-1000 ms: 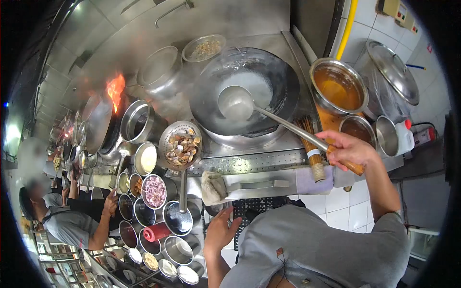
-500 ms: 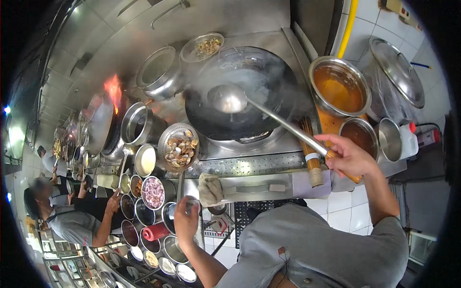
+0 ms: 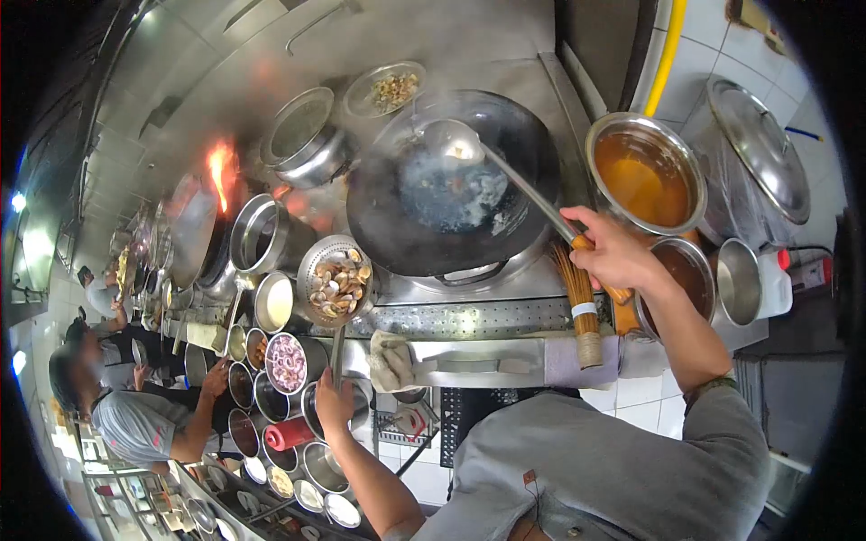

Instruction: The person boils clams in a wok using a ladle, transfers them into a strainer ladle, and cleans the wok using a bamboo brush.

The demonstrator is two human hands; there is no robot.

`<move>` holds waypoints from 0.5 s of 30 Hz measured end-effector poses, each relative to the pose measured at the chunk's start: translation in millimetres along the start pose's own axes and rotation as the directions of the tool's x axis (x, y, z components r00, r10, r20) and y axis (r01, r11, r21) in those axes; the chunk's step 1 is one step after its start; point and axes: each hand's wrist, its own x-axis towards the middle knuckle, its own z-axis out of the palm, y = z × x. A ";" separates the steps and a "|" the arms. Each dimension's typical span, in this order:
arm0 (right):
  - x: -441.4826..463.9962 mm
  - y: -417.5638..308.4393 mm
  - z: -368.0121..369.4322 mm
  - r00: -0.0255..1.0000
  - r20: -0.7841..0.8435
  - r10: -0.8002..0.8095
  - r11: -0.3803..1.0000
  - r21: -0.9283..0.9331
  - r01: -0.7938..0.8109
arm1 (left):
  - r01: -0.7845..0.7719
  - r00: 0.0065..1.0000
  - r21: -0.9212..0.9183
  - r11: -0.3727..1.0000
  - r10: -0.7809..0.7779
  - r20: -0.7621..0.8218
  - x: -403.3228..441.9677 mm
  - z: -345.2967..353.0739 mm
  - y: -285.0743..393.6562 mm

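My right hand [image 3: 609, 248] grips the wooden handle of a long metal ladle [image 3: 523, 180]. The ladle's bowl is over the far part of a black wok [image 3: 388, 216], which holds steaming, cloudy liquid. My left hand [image 3: 334, 404] is closed round the handle of a perforated strainer [image 3: 336, 313]. Clams [image 3: 338, 284] lie in the strainer, left of the wok. A bamboo brush [image 3: 582, 316] rests on the counter edge below my right hand.
A pot of orange liquid [image 3: 645, 176] stands right of the wok. Several pots and a bowl of chopped onion [image 3: 287, 362] are at the left. Flames [image 3: 221, 171] rise by another wok. Co-workers [image 3: 144, 424] stand at the far left.
My left hand has moved left and up from near my body onto the strainer handle. The ladle's bowl has shifted towards the wok's far side, and my right hand has moved up and left.
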 end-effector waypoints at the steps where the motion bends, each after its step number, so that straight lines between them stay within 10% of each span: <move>1: -3.3 0.4 1.0 1.000 0.029 0.009 1.000 0.026 -0.010 | 0.003 1.000 0.003 1.000 -0.003 0.002 -1.3 -1.2 0.4; 10: -58.7 1.0 -5.0 0.966 0.255 0.048 0.896 0.416 -0.155 | 0.079 0.994 -0.102 0.992 -0.070 0.087 8.5 -18.3 3.5; 15: -93.1 -17.2 -3.7 0.965 0.228 0.129 0.961 0.213 -0.179 | 0.062 0.989 -0.083 0.995 -0.050 0.139 15.9 -19.2 -15.9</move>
